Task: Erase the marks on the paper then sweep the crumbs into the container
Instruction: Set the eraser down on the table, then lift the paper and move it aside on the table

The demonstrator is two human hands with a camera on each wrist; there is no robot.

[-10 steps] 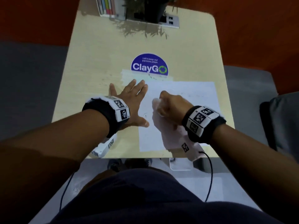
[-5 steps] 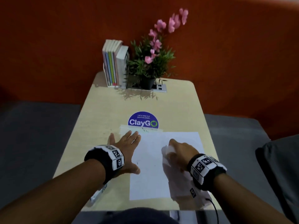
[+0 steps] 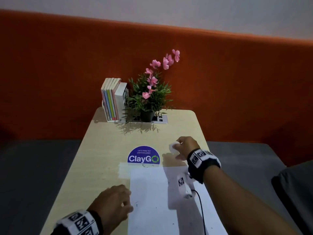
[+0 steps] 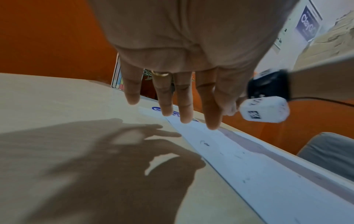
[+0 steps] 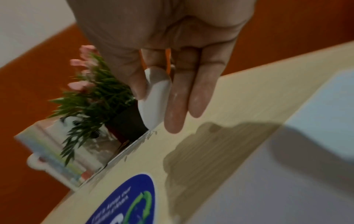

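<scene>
The white paper (image 3: 152, 204) lies on the beige table (image 3: 108, 146), near the front edge. Small dark marks and specks (image 3: 136, 204) dot the sheet; one mark (image 4: 205, 143) shows in the left wrist view. My right hand (image 3: 179, 150) pinches a white eraser (image 3: 172, 147) between thumb and fingers, lifted just past the paper's far edge. The right wrist view shows the eraser (image 5: 155, 97) held clear of the table. My left hand (image 3: 126, 199) hovers at the paper's left edge, its fingers (image 4: 184, 112) relaxed and holding nothing. No container is in view.
A blue ClayGo sticker (image 3: 143, 157) and a pale taped patch (image 3: 124, 170) lie beyond the paper. At the table's far end stand books (image 3: 112, 99), a potted plant with pink flowers (image 3: 150, 92) and a socket panel (image 3: 161, 118). Orange backrest behind, grey seats either side.
My right hand lifted the eraser off the paper and carried it forward past the far edge. My left hand came off the sheet and drew back to its left edge. The head view tilted up.
</scene>
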